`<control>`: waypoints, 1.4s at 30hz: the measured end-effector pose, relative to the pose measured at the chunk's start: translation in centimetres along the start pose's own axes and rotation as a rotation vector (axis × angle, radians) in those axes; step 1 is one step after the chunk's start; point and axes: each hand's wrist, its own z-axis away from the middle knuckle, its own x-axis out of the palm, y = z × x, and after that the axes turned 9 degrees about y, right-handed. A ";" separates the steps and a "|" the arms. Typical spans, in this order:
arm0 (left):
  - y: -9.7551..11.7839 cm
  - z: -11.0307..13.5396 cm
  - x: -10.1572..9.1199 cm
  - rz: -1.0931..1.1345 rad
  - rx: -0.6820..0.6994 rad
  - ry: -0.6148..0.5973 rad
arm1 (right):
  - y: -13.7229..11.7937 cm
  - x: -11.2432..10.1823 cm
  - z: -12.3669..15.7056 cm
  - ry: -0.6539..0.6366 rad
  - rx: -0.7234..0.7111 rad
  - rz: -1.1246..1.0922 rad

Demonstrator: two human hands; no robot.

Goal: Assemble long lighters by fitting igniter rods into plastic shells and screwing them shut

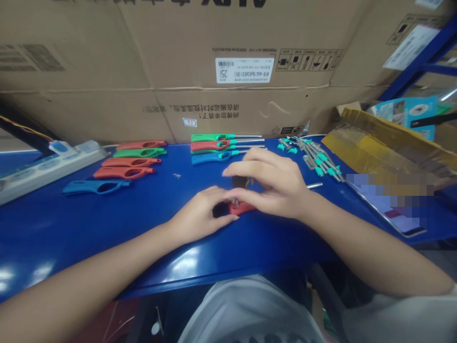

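A red long-nosed gas lighter [241, 207] lies low over the front part of the blue table, mostly covered by my hands. Its metal tube [315, 185] shows past my right wrist. My left hand [202, 212] is closed around the lighter's left end, thumb in front. Above the lighter, my right hand [273, 183] curls its fingers around a dark, yellow-marked handle [240, 182]; its lower end is hidden. A few tiny silver pieces, like screws [176, 176], lie left of my hands. Behind them are several lighters with tubes fitted [210, 157].
Several coloured lighter shells [96, 186] lie at left, beside a white power strip [53, 164]. At right are a pile of metal tubes with green parts [321, 159], a phone [387, 205] and a yellow-taped carton [389, 143]. A large cardboard box [171, 57] stands behind.
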 end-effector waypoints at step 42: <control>0.6 -0.6 -2.7 -0.300 -0.070 -0.122 | 5.1 -3.6 0.1 0.262 0.256 0.275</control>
